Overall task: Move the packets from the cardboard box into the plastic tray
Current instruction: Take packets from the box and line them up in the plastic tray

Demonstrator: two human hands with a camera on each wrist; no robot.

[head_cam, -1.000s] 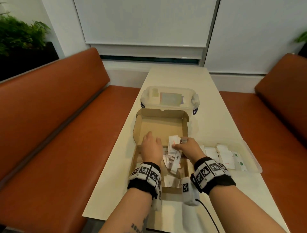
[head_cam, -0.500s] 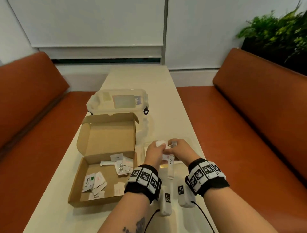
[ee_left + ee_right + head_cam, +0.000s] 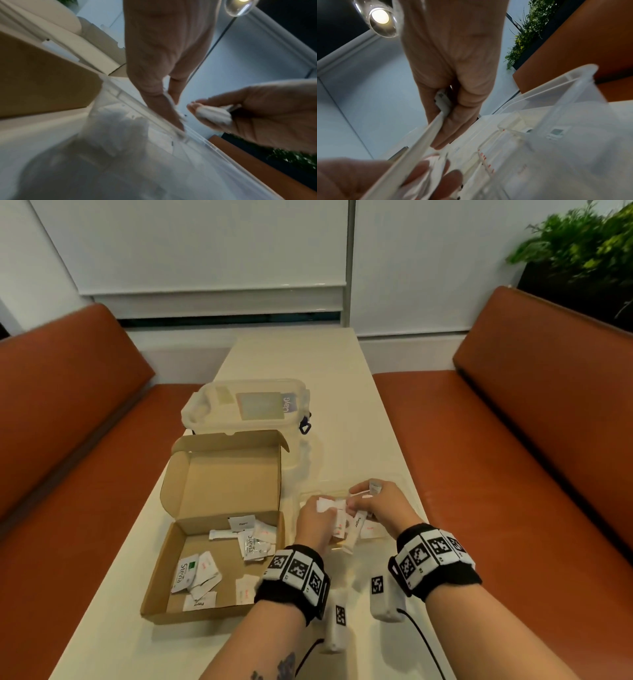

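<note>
The open cardboard box (image 3: 191, 609) lies at the left with several white packets (image 3: 253, 544) inside. Right of it sits the clear plastic tray (image 3: 329, 491), mostly hidden under my hands. My left hand (image 3: 323, 505) pinches a few white packets (image 3: 173, 108) above the tray. My right hand (image 3: 363, 501) grips a bundle of packets (image 3: 214, 115), including a long white stick packet (image 3: 436, 121) that hangs down (image 3: 356, 529). The two hands are nearly touching. More packets (image 3: 371, 530) lie in the tray below them.
A clear lidded plastic container (image 3: 246, 405) stands just behind the box's raised lid (image 3: 222, 474). Orange benches (image 3: 513, 474) run along both sides of the narrow cream table (image 3: 342, 371). A plant (image 3: 582, 251) stands at the far right.
Both hands have lifted packets out of the cardboard box and moved right, over the plastic tray. The head view has swung right, so the box now lies at the left.
</note>
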